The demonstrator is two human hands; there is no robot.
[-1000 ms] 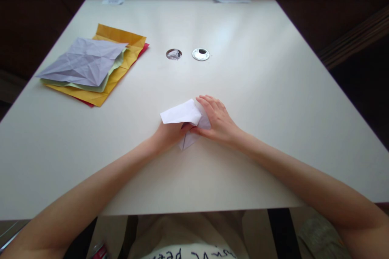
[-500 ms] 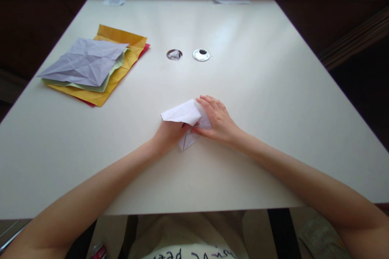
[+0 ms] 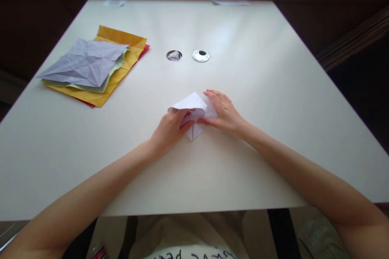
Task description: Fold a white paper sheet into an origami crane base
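Note:
A piece of folded white paper [image 3: 195,101] is between my hands near the middle of the table. One layer bulges up at the top, and a pointed end with a centre crease faces me. My left hand [image 3: 174,124] grips the paper from the left, its fingers tucked partly under the raised flap and the thumb on the lower layer. From the right, my right hand [image 3: 224,112] holds the other side, thumb near the centre and fingers along the far edge. The left fingertips are partly hidden by the flap.
At the left lies a stack of creased sheets: lilac paper [image 3: 86,61] on top, then pale green, yellow paper [image 3: 121,73] and red. Two round holes, an open one [image 3: 174,55] and one with a metal rim [image 3: 201,56], sit in the white table [image 3: 273,97].
Both hands and the folded paper have shifted slightly away from me and to the right. The raised flap now bows upward more, showing more of the left fingers beneath it.

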